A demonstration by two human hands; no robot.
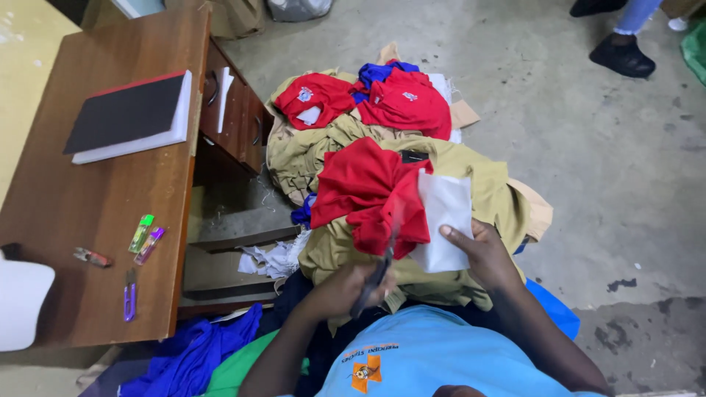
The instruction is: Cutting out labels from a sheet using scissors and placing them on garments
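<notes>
Concrete floor (588,162); left hand (346,287) grips scissors (376,276), right hand (482,254) pinches white fabric (445,217)

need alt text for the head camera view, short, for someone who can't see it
Seen from above, a person's right hand holds a white fabric piece against a red garment while the left hand works a dark tool, blurred, at it. Red and khaki clothes pile on the concrete floor beside a wooden desk with a black notebook.

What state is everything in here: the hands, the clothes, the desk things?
Left hand: closed on dark scissors.
Right hand: pinching white patch.
Red garment: bunched, held up by the patch.
Notebook: shut, flat on desk.
Khaki clothes: piled, crumpled.
</notes>
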